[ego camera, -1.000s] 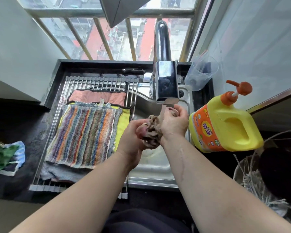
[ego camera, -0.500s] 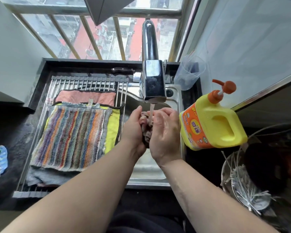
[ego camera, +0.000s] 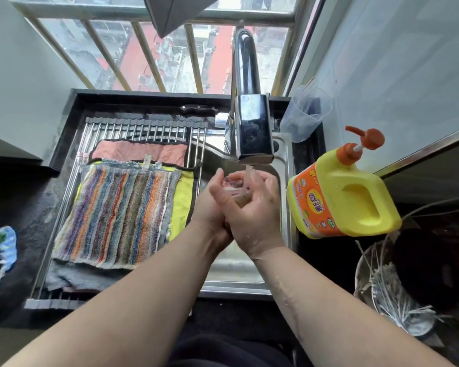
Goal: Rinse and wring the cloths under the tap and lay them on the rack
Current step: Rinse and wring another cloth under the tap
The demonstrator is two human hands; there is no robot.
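We can read no word for certain. Right of centre in the frame, the yellow bottle (ego camera: 355,197) carries an orange label (ego camera: 306,215) with a purple disc (ego camera: 316,201) of pale characters, too blurred for us to make out. The smaller print and little round marks around it are likewise illegible. In the left half, a white tag (ego camera: 146,162) at the top edge of the striped cloth (ego camera: 119,215) shows us no legible writing

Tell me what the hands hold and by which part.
A wadded cloth, clasped whole between the left hand and right hand under the tap; which part cannot be told.
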